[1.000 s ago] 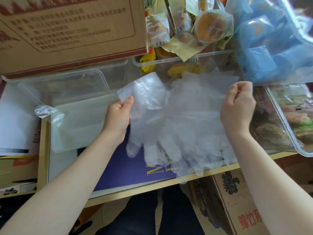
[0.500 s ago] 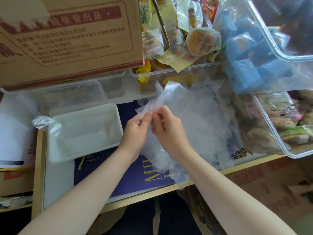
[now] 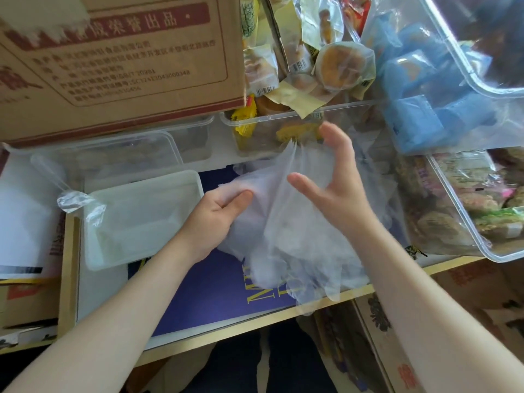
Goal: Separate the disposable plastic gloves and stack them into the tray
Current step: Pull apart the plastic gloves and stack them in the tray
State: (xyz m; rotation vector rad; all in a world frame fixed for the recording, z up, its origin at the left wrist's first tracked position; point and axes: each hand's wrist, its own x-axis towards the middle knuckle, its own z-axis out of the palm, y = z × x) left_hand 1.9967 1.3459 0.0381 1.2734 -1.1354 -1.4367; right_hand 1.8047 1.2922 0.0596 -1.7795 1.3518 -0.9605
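A bunch of clear disposable plastic gloves (image 3: 295,245) hangs over the blue mat near the table's front edge, cuffs up and fingers drooping past the edge. My left hand (image 3: 218,217) grips the left side of the bunch with thumb and curled fingers. My right hand (image 3: 334,182) hovers over the bunch's upper right with thumb and fingers spread apart; whether a thin sheet touches it I cannot tell. The white rectangular tray (image 3: 96,251) lies to the left of my left hand and looks to hold no gloves.
A big cardboard box (image 3: 119,63) stands at the back left. Clear bins of wrapped snacks (image 3: 312,80) and blue packets (image 3: 425,109) crowd the back and right. A clear lidded tub (image 3: 113,157) sits behind the tray. A crumpled clear bag (image 3: 76,199) rests on the tray's corner.
My right hand has let go of the pinch beside my left hand and lifted away to the right with fingers spread. The glove bunch has fanned out.
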